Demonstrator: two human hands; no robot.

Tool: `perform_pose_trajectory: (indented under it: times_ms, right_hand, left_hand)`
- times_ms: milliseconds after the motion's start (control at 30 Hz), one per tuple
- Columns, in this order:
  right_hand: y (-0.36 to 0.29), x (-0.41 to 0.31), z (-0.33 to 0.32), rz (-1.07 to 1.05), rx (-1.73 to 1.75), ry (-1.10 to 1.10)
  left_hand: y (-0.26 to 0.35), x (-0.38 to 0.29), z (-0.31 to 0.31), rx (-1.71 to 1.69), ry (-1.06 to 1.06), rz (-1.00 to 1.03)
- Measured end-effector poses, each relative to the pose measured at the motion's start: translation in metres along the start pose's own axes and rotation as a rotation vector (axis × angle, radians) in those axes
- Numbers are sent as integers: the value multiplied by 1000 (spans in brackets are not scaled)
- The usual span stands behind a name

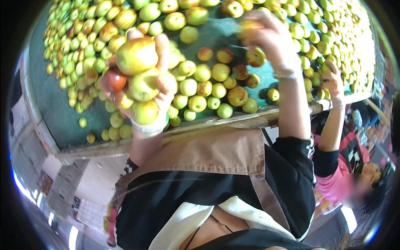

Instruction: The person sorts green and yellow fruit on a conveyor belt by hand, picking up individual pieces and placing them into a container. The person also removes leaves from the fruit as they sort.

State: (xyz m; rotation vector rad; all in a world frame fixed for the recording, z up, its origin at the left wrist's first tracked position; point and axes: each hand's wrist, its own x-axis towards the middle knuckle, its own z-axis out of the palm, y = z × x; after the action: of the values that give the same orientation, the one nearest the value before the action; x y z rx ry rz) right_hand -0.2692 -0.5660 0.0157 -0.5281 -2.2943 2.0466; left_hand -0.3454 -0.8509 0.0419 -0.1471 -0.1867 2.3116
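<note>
My left hand (162,84), palm up above the table's near part, is closed around several jujube-like fruits. A large yellow-green fruit (137,56) with a reddish top lies at the fingertips, and a dark red one (115,80) sits at the side. More yellow-green fruits rest lower in the palm. Blurred by motion, my right hand (268,37) reaches over the green tabletop (262,73) at the upper middle, its fingers around a yellow-orange fruit (250,29). Loose green, yellow and reddish fruits (203,72) lie between and below the two hands.
Many more fruits cover the left (78,47) and right (340,40) of the table. A wooden edge (218,122) runs along its near side, close to my apron. At the right, a co-worker's hand (332,81) touches fruits near the same edge.
</note>
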Motion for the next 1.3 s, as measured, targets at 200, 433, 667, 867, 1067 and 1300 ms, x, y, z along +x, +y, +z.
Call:
perform_pose_trajectory:
  times_ms: [200, 433, 667, 867, 1067, 1300]
  right_hand:
    - [15, -17, -40, 78, 733, 291]
    - [-22, 45, 63, -375, -1059, 108]
    - [-19, 45, 103, -63, -995, -67]
    - [-37, -25, 11, 111, -47, 308]
    - [-4, 2, -67, 285, -1424, 259]
    - [-55, 32, 6, 791, -1428, 188]
  left_hand:
    - [26, 2, 3, 5, -71, 17]
    - [30, -1, 7, 1, -21, 61]
    - [24, 0, 17, -75, 26, -66]
    - [32, -12, 5, -24, 3, -30]
    - [5, -12, 22, -19, 37, -9]
    - [19, -18, 19, 93, -218, -31]
